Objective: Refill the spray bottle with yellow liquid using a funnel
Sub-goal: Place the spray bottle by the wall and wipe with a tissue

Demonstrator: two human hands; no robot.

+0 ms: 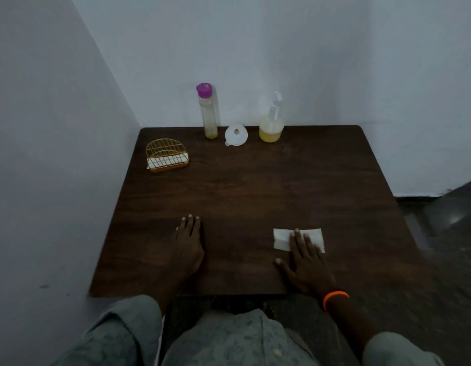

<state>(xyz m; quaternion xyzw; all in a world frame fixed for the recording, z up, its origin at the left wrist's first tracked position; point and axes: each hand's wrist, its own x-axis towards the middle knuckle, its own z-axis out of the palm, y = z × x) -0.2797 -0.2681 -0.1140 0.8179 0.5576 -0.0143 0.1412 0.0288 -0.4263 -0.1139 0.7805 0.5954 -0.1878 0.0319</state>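
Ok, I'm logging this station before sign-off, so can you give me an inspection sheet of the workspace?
Surface: dark wooden table, no spill seen.
Job's things: spray bottle part full of yellow liquid, sprayer on; purple-capped bottle nearly empty; white funnel between them, lying on the table.
Clutter: gold wire holder at far left; white tissue near right.
Hands: left hand flat on the table; right hand flat, fingertips on the tissue.
Cables: nothing seen.
Surroundings: pale walls at left and behind; dark floor at right.
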